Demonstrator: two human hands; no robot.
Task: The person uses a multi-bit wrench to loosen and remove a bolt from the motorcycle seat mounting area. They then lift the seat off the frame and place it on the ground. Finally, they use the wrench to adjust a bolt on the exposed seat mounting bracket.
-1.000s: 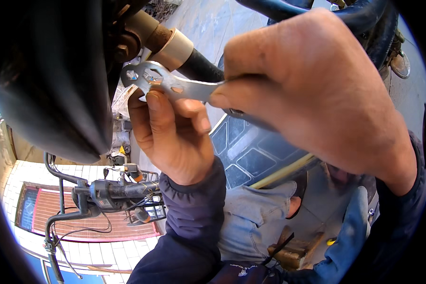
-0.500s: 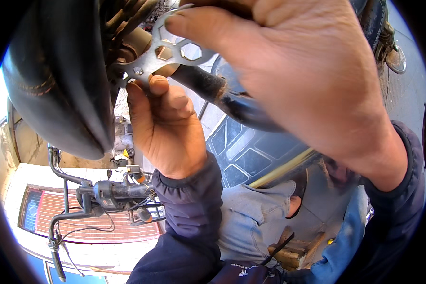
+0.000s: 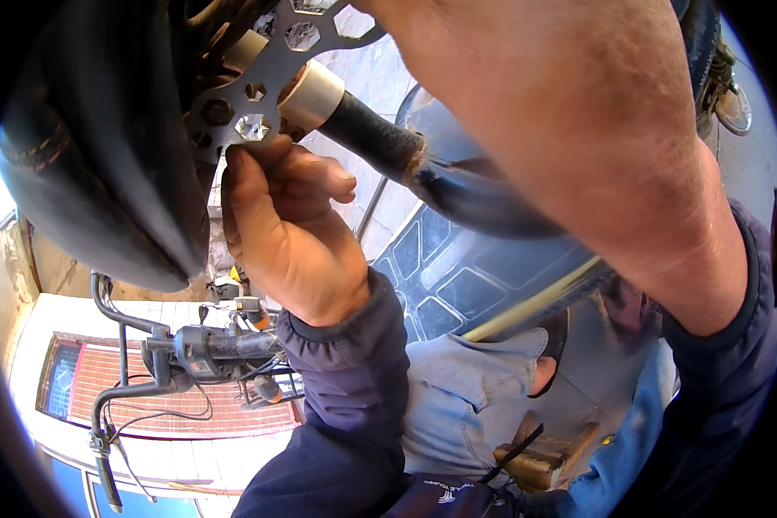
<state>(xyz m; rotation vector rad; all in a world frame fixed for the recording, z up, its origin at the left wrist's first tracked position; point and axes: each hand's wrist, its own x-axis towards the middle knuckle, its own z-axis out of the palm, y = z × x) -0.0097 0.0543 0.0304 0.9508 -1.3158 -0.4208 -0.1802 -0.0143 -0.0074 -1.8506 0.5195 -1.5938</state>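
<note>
A flat steel multi-hole hex wrench (image 3: 278,64) slants down from the top edge. One of its lower holes lies over a rusty hex bolt (image 3: 217,112), though I cannot tell how far it is seated. My left hand (image 3: 298,229) pinches the wrench's lower end between thumb and fingers. My right hand (image 3: 492,43) reaches up past the top edge beside the wrench's upper end; its fingers are out of the picture. Just right of the bolt, a pale metal collar (image 3: 318,93) surrounds a black tube (image 3: 367,129). A black padded saddle (image 3: 86,190) bulges at left.
Below the tube is a dark patterned footboard (image 3: 457,281) with a yellowish edge. A handlebar (image 3: 220,345) with cables stands at lower left, above a striped mat (image 3: 164,384). My jeans-clad leg (image 3: 466,388) and a small wooden stool (image 3: 544,453) are lower down.
My right hand has moved up, carrying its fingers out of view. The wrench has swung upward at its upper end, with its lower holes now over the bolt. My left hand still pinches it.
</note>
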